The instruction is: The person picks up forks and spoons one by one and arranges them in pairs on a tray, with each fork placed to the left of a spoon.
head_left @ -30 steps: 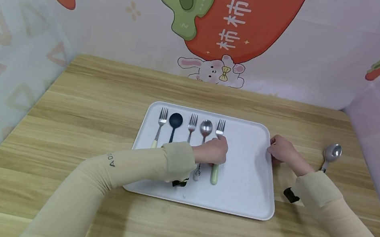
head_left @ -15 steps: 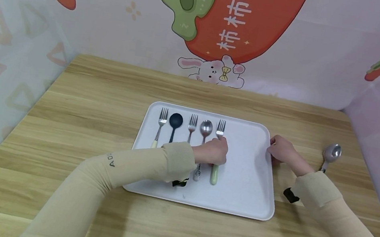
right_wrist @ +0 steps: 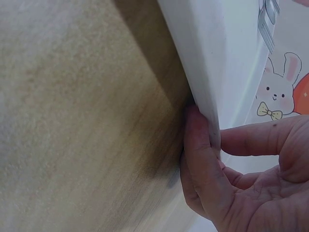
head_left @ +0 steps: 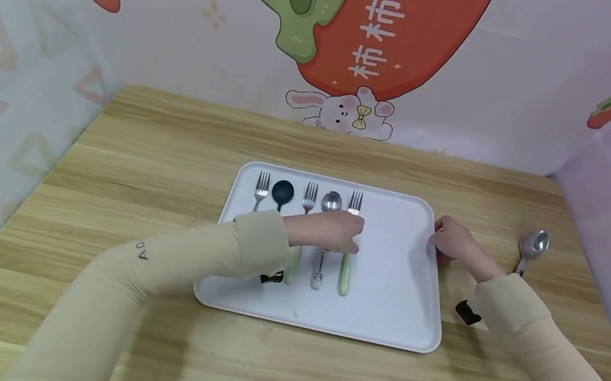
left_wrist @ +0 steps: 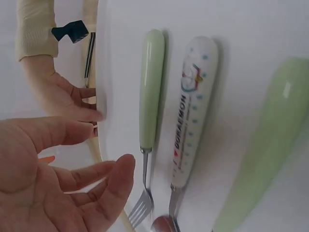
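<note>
My left hand (head_left: 339,231) hovers over the white tray (head_left: 381,321), thumb and fingers apart with nothing between them, as the left wrist view shows. Nearest to it lies a fork with a light green handle (left_wrist: 152,92), the rightmost piece on the tray. Beside that are a spoon with a white printed handle (left_wrist: 193,111) and another green-handled fork (left_wrist: 275,140). Further left lie a black spoon (head_left: 283,192) and a fork (head_left: 262,186), both partly behind my left arm. My right hand (head_left: 453,240) pinches the tray's right rim (right_wrist: 198,63) between thumb and fingers.
On the wooden table (head_left: 314,380), right of the tray, lies a metal spoon (head_left: 534,244), its handle partly behind my right forearm. A printed backdrop (head_left: 186,37) stands behind the table and along both sides.
My left hand has let go of the rightmost fork and shifted up and left, uncovering more of its green handle. The fork stays in place. My right hand still pinches the rim.
</note>
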Available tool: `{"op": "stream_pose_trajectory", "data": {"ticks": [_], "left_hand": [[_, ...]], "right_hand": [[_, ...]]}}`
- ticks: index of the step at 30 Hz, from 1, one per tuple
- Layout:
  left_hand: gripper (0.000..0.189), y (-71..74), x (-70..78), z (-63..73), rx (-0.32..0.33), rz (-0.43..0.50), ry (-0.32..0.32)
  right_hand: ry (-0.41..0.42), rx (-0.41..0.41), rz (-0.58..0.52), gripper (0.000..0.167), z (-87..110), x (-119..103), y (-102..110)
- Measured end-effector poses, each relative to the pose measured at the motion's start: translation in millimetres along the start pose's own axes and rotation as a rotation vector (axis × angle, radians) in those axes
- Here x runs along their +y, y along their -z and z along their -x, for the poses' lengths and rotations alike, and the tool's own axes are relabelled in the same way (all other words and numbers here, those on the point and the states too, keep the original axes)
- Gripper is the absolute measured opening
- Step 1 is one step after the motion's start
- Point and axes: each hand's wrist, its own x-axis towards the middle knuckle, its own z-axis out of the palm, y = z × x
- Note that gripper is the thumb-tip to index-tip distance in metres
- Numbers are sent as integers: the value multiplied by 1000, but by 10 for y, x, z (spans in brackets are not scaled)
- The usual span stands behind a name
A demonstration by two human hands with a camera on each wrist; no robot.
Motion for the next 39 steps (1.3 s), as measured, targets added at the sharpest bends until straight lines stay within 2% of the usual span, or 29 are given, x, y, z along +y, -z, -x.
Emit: {"op": "stream_pose_trajectory", "data": {"ticks": [3,6,9,13,17,22,26,29,35,39], "left_hand": [[35,7,-102,42,7,-114,-116],[35,29,-187,136,-7,-194,-172],[34,67,-287,241,0,-224,-185],[32,145,-443,369,51,-261,-190],[28,198,-647,447,85,-355,-196],[21,263,-915,536,148,-431,-185],[12,300,-1119,631,233,-424,-161],[11,307,-1271,716,278,-380,-135],[24,313,-1503,847,295,-304,-22],[34,307,-1600,907,305,-264,64]], "right_hand": [[-9,-1,2,36,0,-4,0],[-17,-8,0,36,-4,-2,-1],[-17,-11,-6,36,-5,1,-3],[-10,-10,-11,36,-2,-1,-2],[-6,-6,-8,37,8,-5,1],[2,2,-7,37,21,-4,0],[5,4,-8,37,29,-6,0],[11,2,-4,37,35,-11,2],[2,4,15,36,47,-20,10],[-9,-12,19,37,36,-11,18]]}}
